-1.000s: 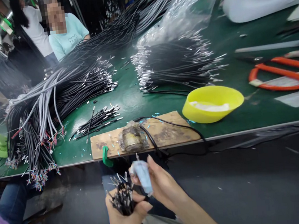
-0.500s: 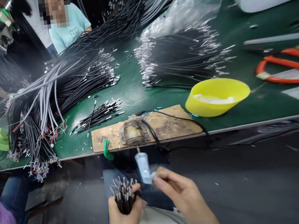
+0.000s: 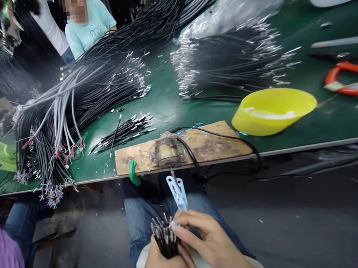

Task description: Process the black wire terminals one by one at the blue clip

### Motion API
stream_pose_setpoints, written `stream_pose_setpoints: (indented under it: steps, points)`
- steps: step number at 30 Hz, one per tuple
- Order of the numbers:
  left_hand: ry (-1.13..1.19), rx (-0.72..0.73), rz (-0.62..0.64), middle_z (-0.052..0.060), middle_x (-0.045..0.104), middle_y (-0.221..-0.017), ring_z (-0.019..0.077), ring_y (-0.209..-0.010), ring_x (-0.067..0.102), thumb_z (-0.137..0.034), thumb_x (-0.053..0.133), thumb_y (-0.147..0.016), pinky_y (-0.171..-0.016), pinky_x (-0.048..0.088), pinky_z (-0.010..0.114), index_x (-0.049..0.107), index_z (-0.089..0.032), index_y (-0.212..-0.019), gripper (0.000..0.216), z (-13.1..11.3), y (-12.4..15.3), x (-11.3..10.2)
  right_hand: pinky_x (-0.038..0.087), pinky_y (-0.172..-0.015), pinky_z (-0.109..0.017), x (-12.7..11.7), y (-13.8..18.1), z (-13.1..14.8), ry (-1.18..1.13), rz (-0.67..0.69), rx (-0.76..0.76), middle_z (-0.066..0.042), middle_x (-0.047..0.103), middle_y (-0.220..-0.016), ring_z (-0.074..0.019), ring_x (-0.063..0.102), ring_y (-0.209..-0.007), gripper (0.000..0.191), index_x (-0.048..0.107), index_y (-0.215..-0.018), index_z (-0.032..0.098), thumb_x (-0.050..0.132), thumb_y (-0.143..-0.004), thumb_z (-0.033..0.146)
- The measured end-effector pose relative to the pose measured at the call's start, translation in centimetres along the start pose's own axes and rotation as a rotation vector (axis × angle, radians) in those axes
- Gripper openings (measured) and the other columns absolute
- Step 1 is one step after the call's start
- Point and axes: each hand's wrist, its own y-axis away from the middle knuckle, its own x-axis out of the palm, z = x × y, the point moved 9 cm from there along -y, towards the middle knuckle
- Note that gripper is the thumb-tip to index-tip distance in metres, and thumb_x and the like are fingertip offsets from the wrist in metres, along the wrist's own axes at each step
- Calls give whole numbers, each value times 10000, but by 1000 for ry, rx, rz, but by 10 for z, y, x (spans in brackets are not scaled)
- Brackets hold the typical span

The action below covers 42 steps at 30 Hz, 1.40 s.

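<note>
While left hand (image 3: 160,262) holds cables (image 3: 166,245), green table (image 3: 166,111) (littered), grey floor (image 3: 295,232)

A bundle of slim black cables (image 3: 167,245) is gripped in the left hand (image 3: 162,264), roughly upright, its silvery ends splayed unevenly at the top. These ends are met along one side by the fingertips of the right hand (image 3: 211,238); whether any single one is pinched cannot be told. A pale blue clip (image 3: 181,201), its two holed arms parted, is seen just beyond the right hand.
</note>
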Motion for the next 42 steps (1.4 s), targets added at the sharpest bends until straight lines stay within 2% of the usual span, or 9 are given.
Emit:
stream_pose_setpoints:
  steps: [9, 17, 20, 23, 27, 32, 36, 39, 42]
  points:
    - [158, 35, -161, -61, 479, -431, 65, -353, 400, -483, 774, -525, -408, 313, 214, 501, -181, -727, 454, 16, 1, -18, 401, -468, -237, -2, -4, -1, 191, -16, -53, 9, 506, -477, -138, 510, -486, 416, 479, -479, 198, 443, -891, 246]
    - [179, 122, -333, -58, 498, -446, 31, -290, 345, -494, 792, -515, -311, 244, 182, 542, -169, -677, 441, -16, -1, -20, 363, -544, -287, -11, 11, 43, 496, -420, -426, 38, 436, -474, -146, 375, -474, 267, 470, -609, 212, 481, -816, 43]
    - [240, 89, -180, -86, 435, -409, 6, -261, 275, -512, 764, -556, -282, 204, 163, 526, -176, -670, 427, -15, -6, -10, 362, -539, -279, -16, 9, 34, 293, -397, -349, 28, 454, -507, -144, 413, -505, 266, 470, -609, 207, 464, -821, 47]
    - [246, 58, -7, -94, 396, -388, -9, -245, 229, -521, 739, -589, -261, 174, 151, 525, -166, -652, 419, -14, -8, -3, 389, -512, -263, -11, 2, 1, -62, -237, -106, 4, 491, -545, -143, 467, -526, 318, 498, -569, 194, 439, -880, 170]
    - [219, 37, 25, -73, 459, -443, -8, -242, 275, -475, 741, -611, -253, 189, 145, 511, -163, -662, 392, -16, -8, -6, 405, -474, -250, -4, 6, -36, -403, -177, 168, -22, 550, -604, -146, 497, -528, 347, 591, -642, 175, 470, -877, 400]
    - [202, 21, 37, -70, 472, -487, -19, -256, 267, -489, 720, -625, -272, 180, 145, 476, -174, -665, 400, -18, -6, -1, 419, -508, -238, -1, 4, -26, -426, -110, 155, -13, 518, -645, -139, 500, -568, 271, 585, -627, 175, 617, -791, 388]
    - [168, 58, 23, -84, 404, -376, 13, -268, 296, -512, 727, -606, -310, 229, 163, 506, -194, -651, 389, -20, -2, 3, 382, -463, -237, -8, 4, -19, -425, -214, 156, 10, 460, -607, -129, 452, -521, 327, 512, -591, 190, 584, -808, 423]
    - [106, 80, -46, -81, 402, -363, 28, -283, 323, -491, 693, -654, -356, 262, 176, 534, -224, -647, 310, -23, 1, -2, 396, -562, -269, -22, 5, -4, -259, -323, 34, -7, 496, -608, -159, 476, -600, 285, 553, -592, 197, 581, -826, 358]
    - [33, 92, -83, -69, 481, -429, 20, -293, 306, -490, 684, -651, -358, 264, 186, 561, -238, -628, 282, -33, 3, -6, 395, -562, -276, -13, 2, -12, -443, -190, 136, -8, 499, -629, -159, 478, -599, 288, 579, -606, 199, 628, -777, 425]
